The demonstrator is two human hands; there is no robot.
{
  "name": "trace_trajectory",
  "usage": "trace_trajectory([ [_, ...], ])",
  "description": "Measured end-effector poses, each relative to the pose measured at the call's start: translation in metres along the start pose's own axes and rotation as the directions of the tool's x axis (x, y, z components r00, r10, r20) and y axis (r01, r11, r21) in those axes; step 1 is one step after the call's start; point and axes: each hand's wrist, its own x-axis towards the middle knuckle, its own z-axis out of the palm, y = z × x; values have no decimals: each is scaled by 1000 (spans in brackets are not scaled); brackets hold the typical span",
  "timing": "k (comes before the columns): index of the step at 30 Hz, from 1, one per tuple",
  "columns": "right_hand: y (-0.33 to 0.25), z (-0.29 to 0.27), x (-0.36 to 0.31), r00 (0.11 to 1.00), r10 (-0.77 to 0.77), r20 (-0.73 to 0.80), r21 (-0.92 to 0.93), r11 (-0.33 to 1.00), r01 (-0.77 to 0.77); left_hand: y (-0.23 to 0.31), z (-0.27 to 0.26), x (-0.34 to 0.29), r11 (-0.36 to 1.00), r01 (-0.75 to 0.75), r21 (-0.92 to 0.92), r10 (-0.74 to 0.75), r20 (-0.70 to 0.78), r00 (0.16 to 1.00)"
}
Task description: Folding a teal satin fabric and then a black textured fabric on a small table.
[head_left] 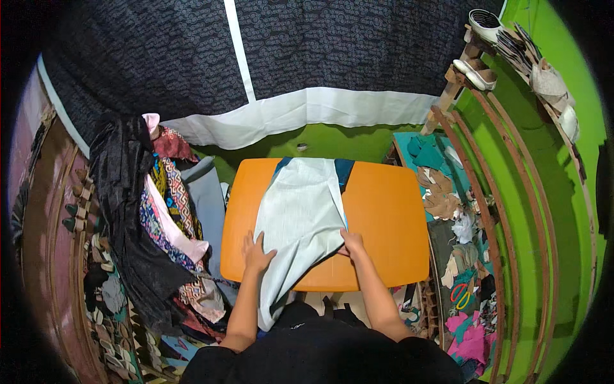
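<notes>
The step in hand looks like spreading the pale cloth (294, 205) over the table (390, 224); the next move likely calls for drawing its slanting folds flat. At left, limp black fabric (121, 211) hangs beside printed cloths (183, 201). The left hand (257, 258) lies at the pale cloth's left edge, thumb and fingers apart; nearby, a soft end droops off the smooth orange top. The right hand (352, 244) seems to pinch the right edge. Farther right lie scissors (463, 294) and ragged scraps (470, 339).
</notes>
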Motion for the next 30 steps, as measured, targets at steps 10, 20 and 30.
trace_trajectory([
  [10, -55, -69, -54, 804, -416, 426, 653, 756, 45, 9, 8, -114, 830, 294, -474, -261, 137, 956],
  [20, 57, -80, -100, 908, -97, 408, 407, 909, -85, 43, -19, -162, 56, 82, -995, 43, 84, 996],
  [30, 41, -119, -132, 902, -346, 257, 724, 688, 58, 7, -23, -202, 318, 153, -936, 121, 201, 972],
])
